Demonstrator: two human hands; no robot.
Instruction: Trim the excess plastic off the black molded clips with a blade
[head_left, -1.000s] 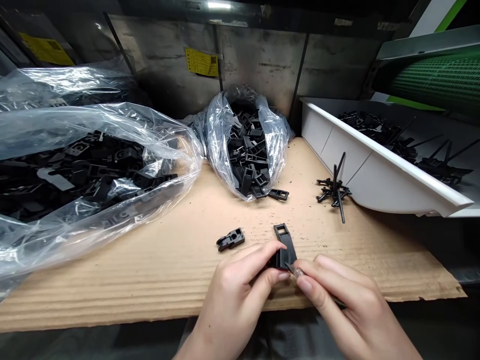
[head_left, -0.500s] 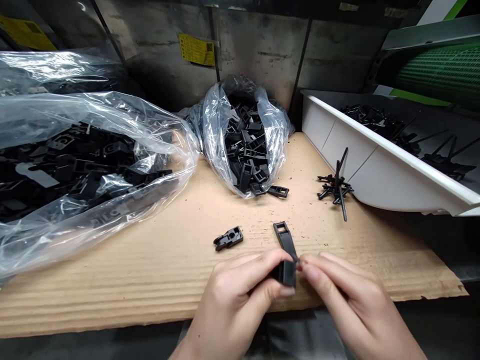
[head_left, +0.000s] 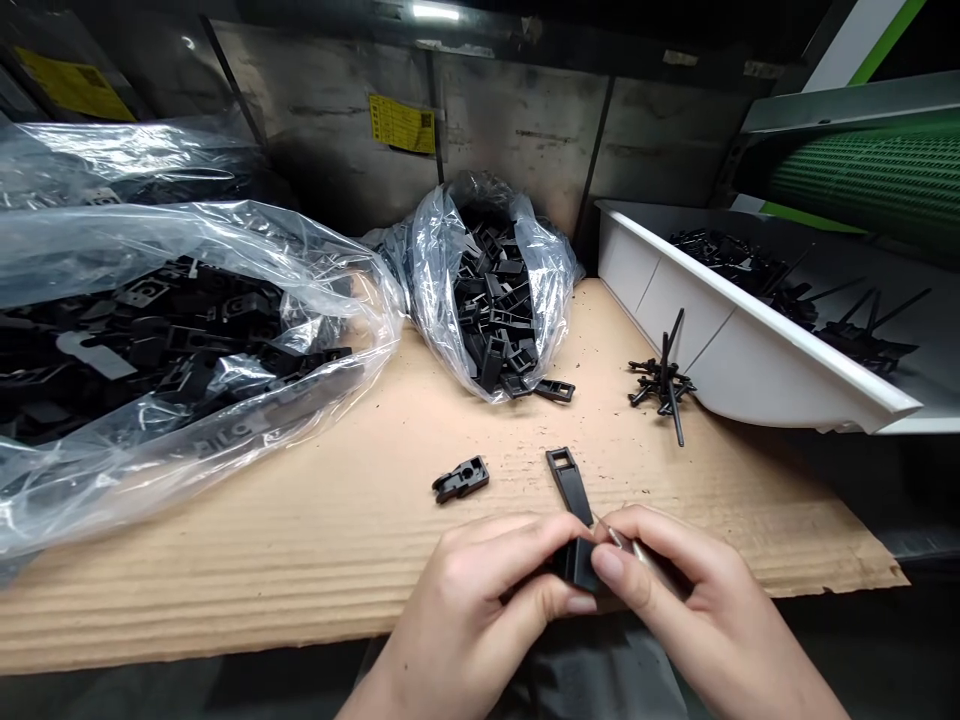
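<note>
Left hand [head_left: 472, 600] is gripping a black plastic clip [head_left: 574, 500], right hand [head_left: 712, 610] is pinching a thin metal pin [head_left: 626, 543], above a cardboard-covered counter [head_left: 247, 610] holding plastic bags [head_left: 442, 270] and a white tray [head_left: 720, 370].

My two hands, left hand [head_left: 480, 590] and right hand [head_left: 675, 600], share one black plastic clip [head_left: 571, 490]; one pick [head_left: 626, 548] at my right fingers; one loose clip [head_left: 460, 479] just left of my grip; three clear plastic bags [head_left: 465, 300] beyond it.

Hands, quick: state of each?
Left hand: closed, pinching a black plastic clip.
Right hand: closed, pinching a thin metal pick.
</note>
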